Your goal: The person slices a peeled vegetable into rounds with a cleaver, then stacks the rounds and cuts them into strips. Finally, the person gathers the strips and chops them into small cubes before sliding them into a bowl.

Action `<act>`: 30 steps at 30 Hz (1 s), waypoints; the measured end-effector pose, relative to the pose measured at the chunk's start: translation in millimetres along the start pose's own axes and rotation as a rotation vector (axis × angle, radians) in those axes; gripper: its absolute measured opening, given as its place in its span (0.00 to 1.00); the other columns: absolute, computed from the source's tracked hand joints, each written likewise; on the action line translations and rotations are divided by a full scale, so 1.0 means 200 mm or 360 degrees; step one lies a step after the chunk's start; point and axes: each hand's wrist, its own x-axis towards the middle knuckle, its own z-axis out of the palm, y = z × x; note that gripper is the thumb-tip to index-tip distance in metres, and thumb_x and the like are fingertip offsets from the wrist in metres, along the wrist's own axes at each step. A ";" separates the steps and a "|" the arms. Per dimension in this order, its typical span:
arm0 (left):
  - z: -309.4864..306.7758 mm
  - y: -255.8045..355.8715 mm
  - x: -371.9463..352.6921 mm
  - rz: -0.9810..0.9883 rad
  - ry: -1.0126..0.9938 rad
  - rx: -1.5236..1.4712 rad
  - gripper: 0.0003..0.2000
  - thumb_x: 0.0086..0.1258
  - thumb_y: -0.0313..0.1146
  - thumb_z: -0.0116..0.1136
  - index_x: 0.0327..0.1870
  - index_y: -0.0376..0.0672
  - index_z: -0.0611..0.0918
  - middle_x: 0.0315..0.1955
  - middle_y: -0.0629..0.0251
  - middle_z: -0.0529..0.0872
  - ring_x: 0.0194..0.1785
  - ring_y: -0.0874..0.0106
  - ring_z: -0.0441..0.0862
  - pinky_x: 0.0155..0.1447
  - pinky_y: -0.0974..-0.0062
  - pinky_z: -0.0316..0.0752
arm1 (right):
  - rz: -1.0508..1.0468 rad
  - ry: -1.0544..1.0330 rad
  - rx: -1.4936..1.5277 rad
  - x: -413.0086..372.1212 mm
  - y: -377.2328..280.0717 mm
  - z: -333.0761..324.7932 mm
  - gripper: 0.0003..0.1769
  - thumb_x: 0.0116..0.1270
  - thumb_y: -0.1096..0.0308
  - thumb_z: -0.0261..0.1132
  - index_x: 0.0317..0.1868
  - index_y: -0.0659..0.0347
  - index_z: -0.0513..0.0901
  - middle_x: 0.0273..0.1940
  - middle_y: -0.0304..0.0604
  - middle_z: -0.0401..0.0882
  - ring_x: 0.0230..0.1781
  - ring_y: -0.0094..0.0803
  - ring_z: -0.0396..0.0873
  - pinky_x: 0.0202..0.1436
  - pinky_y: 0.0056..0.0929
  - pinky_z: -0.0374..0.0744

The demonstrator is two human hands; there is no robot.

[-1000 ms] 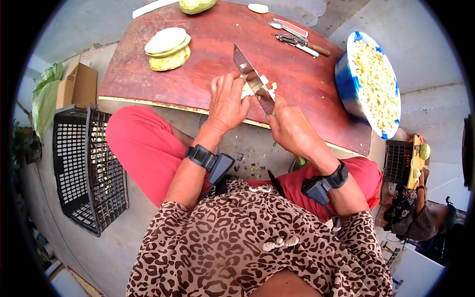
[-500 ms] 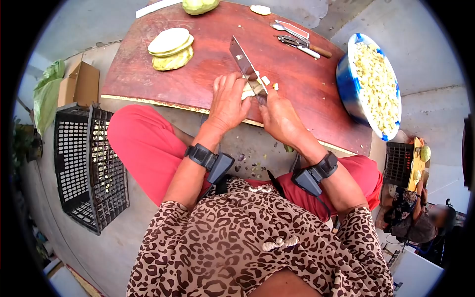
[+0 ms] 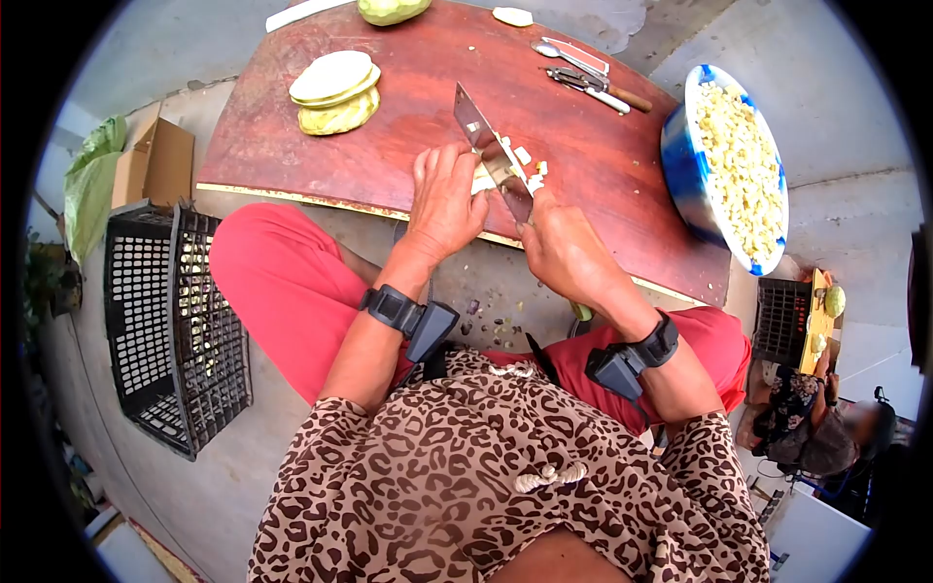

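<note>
My right hand grips the handle of a cleaver, whose blade slants down onto a pale strip of fruit on the reddish wooden board. My left hand lies over that strip and holds it down just left of the blade. Small pale cubes lie right of the blade. Most of the strip is hidden under my left fingers.
Stacked pale slices lie at the board's left; a green fruit sits at the far edge. A blue bowl of diced pieces stands right. Tools lie near it. A black crate and cardboard box stand left. Another person sits lower right.
The cleaver rose and came down again on the strip; my right hand pulled back slightly toward me. My left hand stayed on the strip. More small cubes lie beside the blade.
</note>
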 end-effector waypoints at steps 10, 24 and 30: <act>0.00 -0.01 0.00 -0.0009 -0.0036 -0.0038 0.23 0.53 0.29 0.66 0.52 0.36 0.76 0.54 0.52 0.76 0.60 0.52 0.71 0.67 0.55 0.61 | -0.0012 0.0071 0.0006 0.14 0.05 0.13 0.10 0.66 0.74 0.58 0.40 0.75 0.71 0.28 0.71 0.80 0.33 0.67 0.82 0.37 0.58 0.79; -0.01 -0.02 -0.03 -0.0106 0.0033 -0.0067 0.22 0.55 0.28 0.65 0.53 0.37 0.76 0.53 0.53 0.75 0.58 0.52 0.70 0.66 0.56 0.62 | 0.0039 -0.0019 0.0065 0.01 -0.01 0.00 0.12 0.68 0.73 0.59 0.44 0.75 0.70 0.28 0.70 0.80 0.33 0.67 0.82 0.36 0.58 0.78; -0.01 -0.02 -0.03 -0.0054 0.0041 -0.0054 0.20 0.55 0.27 0.65 0.50 0.37 0.76 0.52 0.52 0.76 0.57 0.52 0.71 0.66 0.55 0.62 | -0.0049 -0.0017 0.0112 0.00 -0.01 0.01 0.11 0.67 0.74 0.58 0.43 0.76 0.72 0.28 0.71 0.80 0.33 0.66 0.82 0.36 0.56 0.79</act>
